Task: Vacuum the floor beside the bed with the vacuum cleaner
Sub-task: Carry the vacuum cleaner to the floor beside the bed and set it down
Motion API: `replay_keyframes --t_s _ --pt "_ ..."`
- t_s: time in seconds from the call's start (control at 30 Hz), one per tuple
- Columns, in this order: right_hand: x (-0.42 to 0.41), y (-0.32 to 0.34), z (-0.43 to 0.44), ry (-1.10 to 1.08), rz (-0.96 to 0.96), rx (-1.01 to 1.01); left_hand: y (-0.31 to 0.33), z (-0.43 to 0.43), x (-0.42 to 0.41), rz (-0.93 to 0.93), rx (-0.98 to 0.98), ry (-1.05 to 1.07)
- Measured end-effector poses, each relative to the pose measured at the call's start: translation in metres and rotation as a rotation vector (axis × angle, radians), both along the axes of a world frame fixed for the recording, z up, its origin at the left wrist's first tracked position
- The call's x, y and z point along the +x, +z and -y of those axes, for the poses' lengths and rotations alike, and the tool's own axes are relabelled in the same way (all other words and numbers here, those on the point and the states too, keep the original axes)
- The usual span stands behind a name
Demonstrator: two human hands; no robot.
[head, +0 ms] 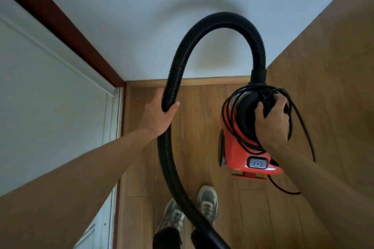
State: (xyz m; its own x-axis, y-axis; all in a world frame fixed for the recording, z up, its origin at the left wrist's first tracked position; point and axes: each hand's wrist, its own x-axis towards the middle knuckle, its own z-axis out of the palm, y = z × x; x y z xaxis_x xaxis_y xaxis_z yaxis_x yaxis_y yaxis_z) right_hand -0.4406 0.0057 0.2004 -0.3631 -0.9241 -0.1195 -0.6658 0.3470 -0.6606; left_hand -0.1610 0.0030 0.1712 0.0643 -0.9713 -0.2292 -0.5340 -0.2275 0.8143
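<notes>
Hands: your left hand is wrapped around the black hose; your right hand grips the top of the vacuum cleaner through loops of black cord.
Vacuum cleaner: red body, held up above the wooden floor — its hose arches up and back down past your shoes.
Surroundings: white wall ahead, door at your left.

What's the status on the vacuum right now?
Left hand grips hose. Right hand holds red vacuum and coiled cord. Not vacuuming yet.
</notes>
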Motion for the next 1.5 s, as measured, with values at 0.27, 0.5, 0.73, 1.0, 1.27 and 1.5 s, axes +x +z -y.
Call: replay_keyframes --t_s 0.27,0.5,0.73,1.0,1.27,1.5 --pt "-0.043 0.090 -0.019 -0.179 -0.006 -0.011 0.093 0.030 -0.050 -0.001 -0.021 -0.202" --pt "-0.078 0.187 -0.020 -0.325 -0.026 -0.032 0.190 0.055 -0.091 0.027 0.017 -0.333" --pt "-0.110 0.301 -0.014 -0.433 -0.090 -0.133 0.299 0.089 -0.139 0.010 -0.066 -0.426" --pt "-0.142 0.424 -0.030 -0.565 -0.111 -0.270 0.424 0.110 -0.188 -0.027 -0.220 -0.564" --pt "-0.187 0.517 -0.093 -0.750 -0.145 -0.336 0.526 0.094 -0.264 -0.018 -0.390 -0.780" --pt "-0.235 0.566 -0.184 -0.948 -0.148 -0.345 0.580 0.034 -0.351 -0.089 -0.424 -0.974"
